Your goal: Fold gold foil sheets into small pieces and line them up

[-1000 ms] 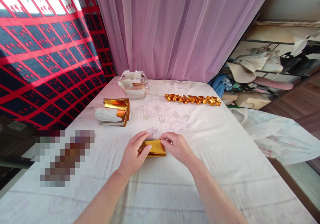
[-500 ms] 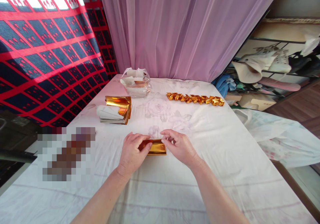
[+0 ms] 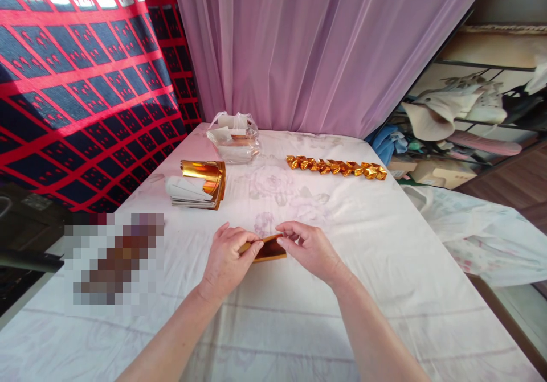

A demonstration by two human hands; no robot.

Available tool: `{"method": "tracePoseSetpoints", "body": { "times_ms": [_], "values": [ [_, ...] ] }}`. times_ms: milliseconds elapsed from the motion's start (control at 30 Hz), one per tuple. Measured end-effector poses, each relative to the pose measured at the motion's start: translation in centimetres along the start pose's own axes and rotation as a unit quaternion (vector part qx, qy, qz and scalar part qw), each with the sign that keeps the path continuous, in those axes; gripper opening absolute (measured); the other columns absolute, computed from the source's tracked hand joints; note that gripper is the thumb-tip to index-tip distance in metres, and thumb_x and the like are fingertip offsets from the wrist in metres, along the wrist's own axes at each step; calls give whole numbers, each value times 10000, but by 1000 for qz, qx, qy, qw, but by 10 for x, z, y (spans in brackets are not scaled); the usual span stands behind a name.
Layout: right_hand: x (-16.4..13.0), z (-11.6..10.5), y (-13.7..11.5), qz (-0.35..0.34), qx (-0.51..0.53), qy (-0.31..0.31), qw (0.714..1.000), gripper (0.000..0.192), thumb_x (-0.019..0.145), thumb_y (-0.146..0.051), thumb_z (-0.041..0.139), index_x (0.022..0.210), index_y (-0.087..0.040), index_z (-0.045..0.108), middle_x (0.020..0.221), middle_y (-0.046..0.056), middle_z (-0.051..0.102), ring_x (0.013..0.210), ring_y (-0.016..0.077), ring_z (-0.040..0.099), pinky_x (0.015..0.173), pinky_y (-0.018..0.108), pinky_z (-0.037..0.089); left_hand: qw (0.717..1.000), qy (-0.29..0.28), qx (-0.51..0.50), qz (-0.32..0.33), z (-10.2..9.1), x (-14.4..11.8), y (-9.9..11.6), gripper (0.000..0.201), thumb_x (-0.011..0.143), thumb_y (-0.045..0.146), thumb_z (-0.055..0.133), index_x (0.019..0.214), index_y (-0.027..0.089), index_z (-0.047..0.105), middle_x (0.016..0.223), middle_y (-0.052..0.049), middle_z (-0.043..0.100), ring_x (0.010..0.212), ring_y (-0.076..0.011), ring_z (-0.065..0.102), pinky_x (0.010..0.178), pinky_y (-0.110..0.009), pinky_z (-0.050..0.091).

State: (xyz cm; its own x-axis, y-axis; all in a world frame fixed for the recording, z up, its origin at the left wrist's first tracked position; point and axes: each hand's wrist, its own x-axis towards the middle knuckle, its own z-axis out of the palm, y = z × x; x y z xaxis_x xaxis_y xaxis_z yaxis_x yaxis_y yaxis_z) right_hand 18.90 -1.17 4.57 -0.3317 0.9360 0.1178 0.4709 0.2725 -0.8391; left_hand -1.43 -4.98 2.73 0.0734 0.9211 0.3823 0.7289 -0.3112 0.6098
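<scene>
Gold foil sheet (image 3: 268,249), pinched between both hands

Two bare forearms reach forward from the bottom edge and angle inward, so the hands nearly meet at the centre. The left hand (image 3: 225,259) lies palm down with its knuckles up, fingers curled and the thumb pressed toward the fingertips in a pinching grip. The right hand (image 3: 310,248) mirrors it, wrist slightly bent, with the index finger and thumb pinched together and pointing left and the other fingers loosely folded. The fingertips of both hands sit just beside each other, low over the surface.
</scene>
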Motion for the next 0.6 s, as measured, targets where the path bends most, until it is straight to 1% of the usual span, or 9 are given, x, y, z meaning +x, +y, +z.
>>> {"method": "tracePoseSetpoints", "body": {
  "times_ms": [167, 467, 600],
  "values": [
    [0, -2, -3, 19, 28, -18, 999, 159, 815, -326, 574, 817, -213, 686, 690, -15, 687, 595, 118, 585, 574, 223, 449, 1000, 2, 0, -1, -3, 1, 3, 202, 912, 369, 577, 806, 258, 709, 759, 16, 738, 710, -171, 655, 1060, -508, 410],
    [-1, -4, -7, 21, 62, -10, 998, 185, 809, -360, 563, 780, -212, 670, 681, -12, 674, 597, 120, 571, 562, 223, 426, 1000, 8, -10, -2, -4, 2, 5, 170, 891, 356, 607, 790, 259, 703, 740, 26, 732, 689, -173, 652, 1041, -529, 418],
    [-1, -4, -9, 23, 62, -12, 998, 196, 819, -362, 553, 774, -210, 668, 676, -9, 668, 595, 121, 565, 556, 222, 416, 1000, 9, -14, -4, -4, 1, 6, 191, 897, 366, 598, 777, 254, 694, 731, 26, 727, 687, -167, 647, 1045, -515, 412]
  ]
}}
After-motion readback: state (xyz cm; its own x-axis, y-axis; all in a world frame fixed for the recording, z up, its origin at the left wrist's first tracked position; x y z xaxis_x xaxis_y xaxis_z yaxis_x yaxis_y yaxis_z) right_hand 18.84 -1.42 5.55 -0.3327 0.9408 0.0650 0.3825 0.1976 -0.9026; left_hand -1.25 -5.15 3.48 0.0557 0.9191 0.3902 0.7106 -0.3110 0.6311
